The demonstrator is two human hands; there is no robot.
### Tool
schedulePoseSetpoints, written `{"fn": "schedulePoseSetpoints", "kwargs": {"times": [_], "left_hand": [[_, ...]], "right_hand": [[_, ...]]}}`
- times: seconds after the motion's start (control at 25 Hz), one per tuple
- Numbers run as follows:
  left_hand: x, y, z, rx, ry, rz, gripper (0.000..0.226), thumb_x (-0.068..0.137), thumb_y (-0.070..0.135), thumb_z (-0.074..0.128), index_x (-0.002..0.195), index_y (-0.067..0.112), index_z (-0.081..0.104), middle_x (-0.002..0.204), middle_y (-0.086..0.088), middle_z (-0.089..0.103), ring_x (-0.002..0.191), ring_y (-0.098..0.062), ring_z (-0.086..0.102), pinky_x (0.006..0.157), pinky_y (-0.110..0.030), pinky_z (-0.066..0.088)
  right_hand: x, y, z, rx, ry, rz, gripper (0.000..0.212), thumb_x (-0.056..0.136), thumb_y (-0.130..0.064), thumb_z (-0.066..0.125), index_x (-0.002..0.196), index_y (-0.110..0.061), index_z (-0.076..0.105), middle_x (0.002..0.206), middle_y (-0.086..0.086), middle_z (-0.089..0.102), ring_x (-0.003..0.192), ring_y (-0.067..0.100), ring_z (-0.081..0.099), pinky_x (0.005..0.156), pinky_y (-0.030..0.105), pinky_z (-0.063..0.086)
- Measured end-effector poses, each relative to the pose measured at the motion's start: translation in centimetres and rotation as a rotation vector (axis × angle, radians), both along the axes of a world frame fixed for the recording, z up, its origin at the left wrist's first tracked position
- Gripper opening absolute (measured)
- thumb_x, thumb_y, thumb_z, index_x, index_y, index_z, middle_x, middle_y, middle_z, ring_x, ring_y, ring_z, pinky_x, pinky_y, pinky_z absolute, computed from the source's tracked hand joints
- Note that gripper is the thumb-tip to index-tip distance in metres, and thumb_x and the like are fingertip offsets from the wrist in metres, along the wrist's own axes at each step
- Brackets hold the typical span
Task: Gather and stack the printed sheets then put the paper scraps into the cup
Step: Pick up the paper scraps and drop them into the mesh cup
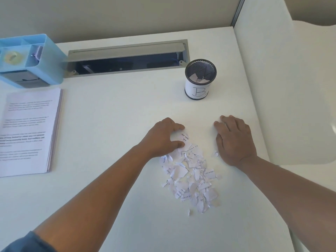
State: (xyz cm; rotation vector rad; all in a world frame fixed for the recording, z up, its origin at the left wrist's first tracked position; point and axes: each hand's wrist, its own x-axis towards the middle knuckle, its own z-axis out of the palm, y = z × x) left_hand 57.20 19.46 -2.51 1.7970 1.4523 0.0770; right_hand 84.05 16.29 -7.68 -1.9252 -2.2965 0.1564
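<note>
A heap of torn paper scraps (pixel 192 180) lies on the white desk in front of me. My left hand (pixel 161 138) rests on the heap's far left end, fingers curled around a few scraps. My right hand (pixel 234 139) lies flat, palm down, on the desk just right of the heap, with one small scrap beside its heel. A black mesh cup (pixel 200 80) with a white label marked "B" stands beyond both hands and holds a few scraps. The printed sheets (pixel 29 131) sit in a neat stack at the left edge.
A light blue desk organiser (pixel 36 59) stands at the back left, behind the stack. A grey cable slot (pixel 127 59) with its lid up runs along the back of the desk. A white partition wall (pixel 272 70) closes the right side.
</note>
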Motion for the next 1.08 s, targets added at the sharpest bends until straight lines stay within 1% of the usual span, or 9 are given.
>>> {"fn": "schedulePoseSetpoints", "kwargs": {"times": [0.08, 0.2, 0.32, 0.48, 0.64, 0.72, 0.84, 0.96, 1.08], "left_hand": [[0.5, -0.4, 0.2, -0.027, 0.0, -0.016, 0.07, 0.082, 0.041, 0.084, 0.144, 0.035, 0.054, 0.118, 0.014, 0.042, 0.118, -0.011, 0.048, 0.094, -0.026, 0.041], [1.5, -1.0, 0.4, -0.041, 0.037, -0.039, 0.09, 0.07, 0.054, 0.089, 0.148, 0.036, 0.048, 0.125, 0.013, 0.039, 0.122, -0.013, 0.04, 0.099, -0.031, 0.042], [3.9, -2.2, 0.7, -0.004, 0.053, -0.014, 0.096, 0.066, 0.063, 0.088, 0.148, 0.033, 0.046, 0.133, 0.012, 0.039, 0.123, -0.014, 0.036, 0.1, -0.031, 0.041], [7.7, -4.5, 0.2, 0.114, 0.089, 0.032, 0.084, 0.069, 0.065, 0.084, 0.139, 0.029, 0.055, 0.139, 0.011, 0.038, 0.127, -0.017, 0.032, 0.104, -0.032, 0.04], [9.8, -5.8, -1.0, 0.219, 0.075, 0.133, 0.06, 0.074, 0.062, 0.081, 0.121, 0.028, 0.065, 0.134, 0.008, 0.045, 0.123, -0.02, 0.038, 0.103, -0.034, 0.037], [10.2, -6.0, -1.5, 0.269, 0.061, 0.181, 0.042, 0.082, 0.053, 0.079, 0.114, 0.027, 0.069, 0.126, 0.008, 0.051, 0.117, -0.022, 0.042, 0.1, -0.034, 0.038], [9.9, -5.9, -1.6, 0.258, 0.005, 0.23, 0.012, 0.093, 0.027, 0.072, 0.105, 0.024, 0.075, 0.115, 0.007, 0.058, 0.11, -0.024, 0.047, 0.097, -0.038, 0.043], [8.2, -5.3, -0.6, 0.23, 0.006, 0.226, 0.019, 0.098, 0.015, 0.063, 0.112, 0.019, 0.074, 0.119, 0.005, 0.06, 0.114, -0.025, 0.048, 0.097, -0.037, 0.045], [5.9, -4.7, 0.9, 0.143, 0.113, 0.103, 0.04, 0.099, 0.022, 0.064, 0.138, 0.022, 0.061, 0.144, 0.005, 0.048, 0.133, -0.022, 0.038, 0.108, -0.039, 0.041]], "right_hand": [[0.2, -0.1, -0.2, 0.015, 0.031, 0.027, 0.046, 0.092, -0.027, 0.035, 0.126, -0.012, 0.062, 0.141, 0.013, 0.054, 0.133, 0.043, 0.046, 0.103, 0.051, 0.04], [0.4, 0.1, -0.2, 0.026, 0.053, 0.084, 0.049, 0.093, -0.025, 0.035, 0.134, -0.014, 0.06, 0.148, 0.014, 0.05, 0.141, 0.041, 0.04, 0.109, 0.05, 0.033], [0.6, 0.2, -0.2, 0.017, 0.095, 0.09, 0.052, 0.093, -0.022, 0.034, 0.138, -0.015, 0.059, 0.152, 0.012, 0.049, 0.144, 0.038, 0.038, 0.111, 0.049, 0.031], [0.8, 0.3, -0.2, -0.022, 0.147, 0.063, 0.057, 0.091, -0.023, 0.03, 0.14, -0.019, 0.059, 0.155, 0.007, 0.047, 0.148, 0.032, 0.035, 0.114, 0.046, 0.028], [0.7, 0.3, -0.2, -0.038, 0.15, 0.072, 0.057, 0.091, -0.023, 0.033, 0.141, -0.019, 0.058, 0.156, 0.007, 0.046, 0.148, 0.033, 0.035, 0.114, 0.047, 0.03], [0.7, 0.4, -0.2, -0.043, 0.141, 0.072, 0.057, 0.09, -0.024, 0.032, 0.141, -0.018, 0.058, 0.157, 0.007, 0.046, 0.148, 0.034, 0.035, 0.114, 0.047, 0.029], [0.6, 0.3, -0.3, -0.031, 0.11, 0.079, 0.057, 0.091, -0.024, 0.032, 0.142, -0.019, 0.058, 0.157, 0.008, 0.046, 0.148, 0.034, 0.035, 0.113, 0.044, 0.024], [0.6, 0.4, -0.3, -0.011, 0.101, 0.076, 0.055, 0.091, -0.021, 0.036, 0.141, -0.019, 0.058, 0.156, 0.009, 0.047, 0.147, 0.035, 0.036, 0.113, 0.042, 0.022], [0.5, 0.3, -0.2, -0.002, 0.094, 0.073, 0.054, 0.09, -0.019, 0.039, 0.141, -0.019, 0.059, 0.155, 0.01, 0.048, 0.147, 0.035, 0.037, 0.113, 0.043, 0.022]]}}
